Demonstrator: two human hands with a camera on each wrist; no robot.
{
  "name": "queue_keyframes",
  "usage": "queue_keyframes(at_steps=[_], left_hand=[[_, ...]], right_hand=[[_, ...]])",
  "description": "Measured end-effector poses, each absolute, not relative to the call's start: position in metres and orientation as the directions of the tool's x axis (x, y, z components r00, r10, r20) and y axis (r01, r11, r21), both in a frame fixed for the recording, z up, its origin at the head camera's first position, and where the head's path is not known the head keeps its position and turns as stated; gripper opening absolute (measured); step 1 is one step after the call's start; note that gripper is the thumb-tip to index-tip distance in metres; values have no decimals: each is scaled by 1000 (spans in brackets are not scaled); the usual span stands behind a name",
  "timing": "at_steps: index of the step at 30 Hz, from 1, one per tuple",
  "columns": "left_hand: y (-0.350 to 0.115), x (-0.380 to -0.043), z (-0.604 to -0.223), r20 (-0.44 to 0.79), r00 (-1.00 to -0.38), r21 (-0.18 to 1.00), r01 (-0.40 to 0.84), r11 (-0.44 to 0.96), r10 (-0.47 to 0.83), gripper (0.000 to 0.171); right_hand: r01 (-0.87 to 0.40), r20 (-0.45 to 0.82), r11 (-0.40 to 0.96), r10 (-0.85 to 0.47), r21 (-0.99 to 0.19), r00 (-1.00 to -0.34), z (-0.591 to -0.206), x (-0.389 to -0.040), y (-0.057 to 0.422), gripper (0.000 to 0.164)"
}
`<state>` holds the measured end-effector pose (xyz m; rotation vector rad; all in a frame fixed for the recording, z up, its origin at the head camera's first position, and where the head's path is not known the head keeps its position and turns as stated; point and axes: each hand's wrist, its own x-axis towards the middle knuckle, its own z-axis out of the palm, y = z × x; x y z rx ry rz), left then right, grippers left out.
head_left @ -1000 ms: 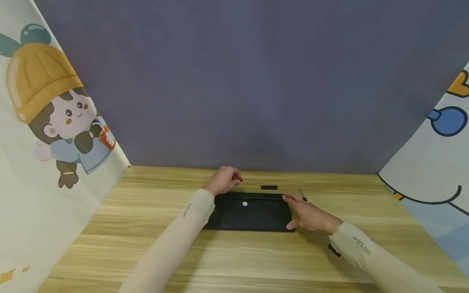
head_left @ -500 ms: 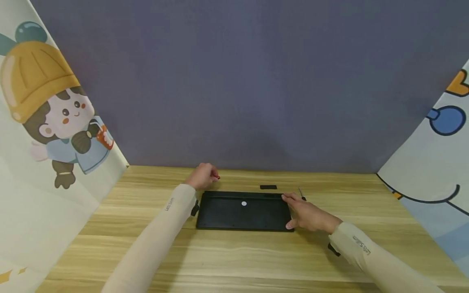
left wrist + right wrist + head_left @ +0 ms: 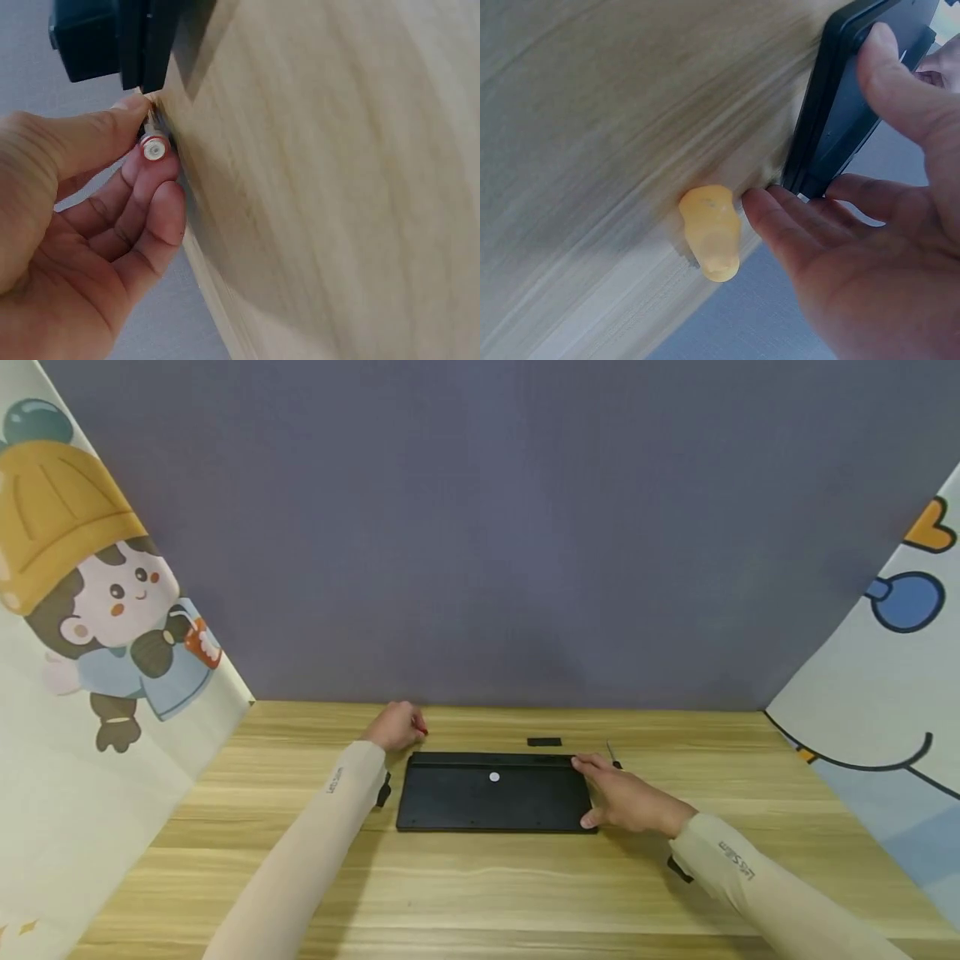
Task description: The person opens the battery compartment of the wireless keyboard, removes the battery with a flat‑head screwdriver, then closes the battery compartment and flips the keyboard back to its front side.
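Observation:
My left hand [image 3: 395, 727] pinches a small battery between thumb and fingertips, beyond the keyboard's far left corner. In the left wrist view the battery [image 3: 154, 148] shows a pale metal end with a red rim; the rest of it is hidden by the fingers. A black keyboard [image 3: 495, 797] lies face down on the table, with a round white sticker on its underside. Its right end is held by my right hand [image 3: 630, 797], the thumb at the near corner and the index finger at the far corner. In the right wrist view, the other fingers [image 3: 780, 225] reach down beside the keyboard.
Behind the keyboard lies a small black cover [image 3: 544, 742]. Right of it is a screwdriver [image 3: 611, 752], partly hidden by my right hand. A yellow-orange, rounded object [image 3: 711, 232] sits by the right fingertips. A grey wall [image 3: 487, 568] rises behind the wooden table [image 3: 465, 893].
My left hand has moved left with the battery, from above the keyboard's far edge to past its far left corner, then slightly lower. The right hand stays on the keyboard's right end.

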<state>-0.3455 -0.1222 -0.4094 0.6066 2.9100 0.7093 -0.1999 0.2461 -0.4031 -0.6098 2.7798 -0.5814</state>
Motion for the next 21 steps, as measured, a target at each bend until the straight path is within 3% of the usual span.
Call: queue_keyframes(at_steps=[21], left_hand=[[-114, -351, -413, -76, -945, 473, 247, 846, 318, 10]], right_hand=[[-349, -138, 840, -437, -415, -889, -403, -199, 245, 90]])
